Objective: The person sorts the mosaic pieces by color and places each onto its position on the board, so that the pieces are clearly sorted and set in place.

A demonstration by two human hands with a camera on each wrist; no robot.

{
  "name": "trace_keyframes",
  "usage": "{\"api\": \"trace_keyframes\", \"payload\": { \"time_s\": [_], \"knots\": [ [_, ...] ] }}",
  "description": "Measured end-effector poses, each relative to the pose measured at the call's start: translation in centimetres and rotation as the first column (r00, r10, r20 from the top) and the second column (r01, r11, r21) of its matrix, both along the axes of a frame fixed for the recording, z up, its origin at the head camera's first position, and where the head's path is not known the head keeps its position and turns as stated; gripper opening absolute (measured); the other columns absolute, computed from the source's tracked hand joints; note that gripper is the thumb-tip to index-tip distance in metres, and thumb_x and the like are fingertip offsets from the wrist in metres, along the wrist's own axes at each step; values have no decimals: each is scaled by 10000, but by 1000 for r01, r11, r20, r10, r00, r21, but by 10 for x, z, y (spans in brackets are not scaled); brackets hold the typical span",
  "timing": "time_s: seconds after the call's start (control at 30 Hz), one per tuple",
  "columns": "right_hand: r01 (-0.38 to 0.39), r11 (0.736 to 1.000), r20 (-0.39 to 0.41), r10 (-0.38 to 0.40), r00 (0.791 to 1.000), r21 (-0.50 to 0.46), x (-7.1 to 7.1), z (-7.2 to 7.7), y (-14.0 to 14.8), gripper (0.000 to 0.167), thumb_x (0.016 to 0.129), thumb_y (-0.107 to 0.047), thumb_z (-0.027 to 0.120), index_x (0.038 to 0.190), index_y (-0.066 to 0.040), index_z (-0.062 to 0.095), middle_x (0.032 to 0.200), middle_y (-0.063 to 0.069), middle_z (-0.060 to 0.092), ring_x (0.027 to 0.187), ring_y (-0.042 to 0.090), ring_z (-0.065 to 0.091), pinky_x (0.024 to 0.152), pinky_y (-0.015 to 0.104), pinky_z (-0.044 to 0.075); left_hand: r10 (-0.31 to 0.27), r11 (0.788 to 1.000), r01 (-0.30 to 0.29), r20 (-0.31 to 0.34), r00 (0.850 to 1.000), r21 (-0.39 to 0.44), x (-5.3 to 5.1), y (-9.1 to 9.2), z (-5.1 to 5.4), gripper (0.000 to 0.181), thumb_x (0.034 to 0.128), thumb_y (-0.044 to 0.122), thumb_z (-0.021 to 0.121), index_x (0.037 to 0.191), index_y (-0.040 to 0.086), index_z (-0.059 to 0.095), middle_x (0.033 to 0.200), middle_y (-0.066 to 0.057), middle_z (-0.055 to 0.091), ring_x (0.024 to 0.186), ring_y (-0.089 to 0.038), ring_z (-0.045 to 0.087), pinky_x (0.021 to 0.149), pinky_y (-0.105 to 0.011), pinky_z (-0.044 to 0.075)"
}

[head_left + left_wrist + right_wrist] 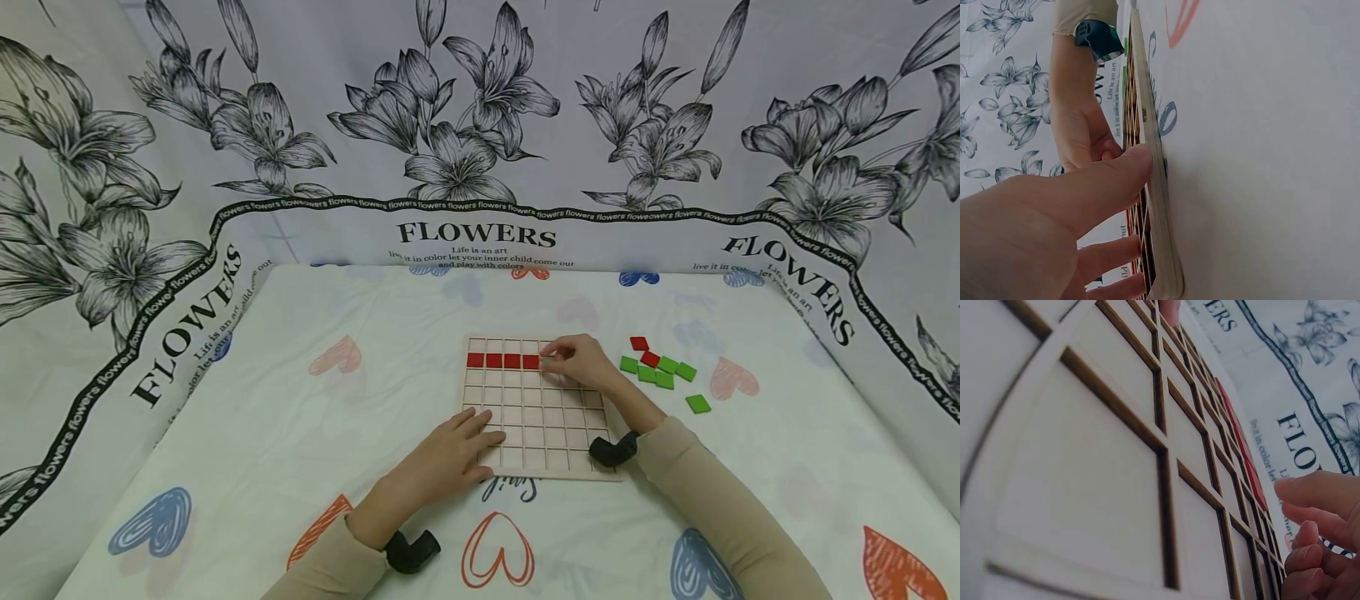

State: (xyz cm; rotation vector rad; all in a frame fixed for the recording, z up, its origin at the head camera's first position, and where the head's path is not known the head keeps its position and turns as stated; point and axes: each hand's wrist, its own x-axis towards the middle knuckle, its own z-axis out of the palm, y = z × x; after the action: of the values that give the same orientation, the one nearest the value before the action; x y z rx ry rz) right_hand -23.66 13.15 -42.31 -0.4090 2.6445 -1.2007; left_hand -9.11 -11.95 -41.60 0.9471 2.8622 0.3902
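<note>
A pale wooden grid board (525,437) lies on the cloth, with several red square tiles (493,360) side by side in its second row from the top. My left hand (442,458) rests on the board's lower left corner with fingers spread. In the left wrist view, its thumb (1125,172) touches the board's edge. My right hand (581,360) is over the upper right part, fingertips beside the last red tile of the row. Thumb and index finger are apart, and no tile shows between them. In the right wrist view, the other fingers (1307,556) bend loosely.
Loose green tiles (664,380) and two loose red tiles (639,343) lie right of the board, with one green tile (698,404) nearer the person. White cloth with printed hearts (498,550) covers the table. A flower-patterned curtain (465,125) hangs behind.
</note>
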Motion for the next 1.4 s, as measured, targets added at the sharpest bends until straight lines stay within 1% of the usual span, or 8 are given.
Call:
{"api": "trace_keyframes", "payload": {
  "time_s": [0.27, 0.43, 0.7, 0.93, 1.07, 1.23, 1.3, 1.4],
  "knots": [
    [43, 999, 27, -42, 999, -22, 3, 1, 10, 219, 865, -197, 708, 1033, -55, 721, 770, 12, 508, 769, 182, 453, 640, 257, 376, -15, 1000, 15, -22, 1000, 2, 1, -1, 0, 459, 921, 324, 623, 1337, 139, 565, 1464, -178, 484, 1380, -397, 429, 1121, -488, 398],
    [52, 999, 17, -52, 999, -17, 4, -1, 16, 225, 871, -193, 701, 1033, -38, 719, 759, -8, 510, 767, 164, 455, 634, 242, 370, -20, 1000, 20, -24, 1000, -1, 1, -2, 1, 455, 926, 307, 621, 1342, 133, 561, 1464, -178, 484, 1378, -391, 433, 1119, -481, 400],
    [111, 994, 4, -111, 994, -16, 5, 0, 26, 226, 866, -206, 706, 1024, -46, 723, 765, 8, 528, 774, 173, 463, 613, 233, 372, -16, 1000, 16, -18, 1000, 2, 2, -1, 2, 460, 923, 312, 623, 1342, 132, 561, 1466, -181, 481, 1380, -396, 427, 1122, -483, 396],
    [105, 993, -7, -105, 994, -51, 5, -1, 37, 241, 862, -181, 712, 1035, -13, 717, 741, -2, 551, 723, 160, 468, 584, 222, 389, -2, 1000, 2, 1, 1000, 10, 1, 0, 1, 468, 926, 336, 615, 1348, 142, 555, 1479, -170, 468, 1395, -390, 411, 1133, -486, 384],
    [124, 991, -5, -125, 992, -47, 5, -1, 42, 262, 863, -194, 714, 1058, -19, 714, 762, -1, 554, 724, 146, 469, 587, 217, 395, -1, 1000, 1, -1, 1000, 13, 1, 0, 1, 463, 922, 324, 623, 1343, 143, 558, 1477, -172, 470, 1391, -391, 414, 1125, -491, 390],
    [125, 990, 0, -125, 992, -57, 7, 2, 48, 304, 869, -208, 710, 1093, -3, 698, 781, 13, 541, 727, 121, 458, 598, 220, 387, 1, 1000, -1, 3, 1000, 19, 1, 0, 1, 464, 924, 328, 620, 1345, 143, 559, 1481, -172, 466, 1394, -391, 412, 1130, -489, 386],
    [113, 991, -7, -114, 993, -74, 7, 3, 51, 321, 871, -202, 709, 1103, 18, 690, 766, 30, 559, 695, 113, 465, 589, 227, 386, 2, 1000, -2, 3, 1000, 18, 0, 1, 1, 467, 925, 336, 616, 1347, 144, 558, 1483, -169, 465, 1395, -390, 411, 1134, -486, 383],
    [116, 991, -27, -118, 993, -74, 6, 4, 57, 329, 868, -208, 714, 1101, 22, 691, 757, 27, 570, 669, 77, 462, 588, 223, 385, 2, 1000, -2, -1, 1000, 15, 0, 1, 0, 465, 924, 332, 618, 1345, 145, 558, 1482, -169, 466, 1394, -391, 413, 1132, -486, 384]
  ]
}}
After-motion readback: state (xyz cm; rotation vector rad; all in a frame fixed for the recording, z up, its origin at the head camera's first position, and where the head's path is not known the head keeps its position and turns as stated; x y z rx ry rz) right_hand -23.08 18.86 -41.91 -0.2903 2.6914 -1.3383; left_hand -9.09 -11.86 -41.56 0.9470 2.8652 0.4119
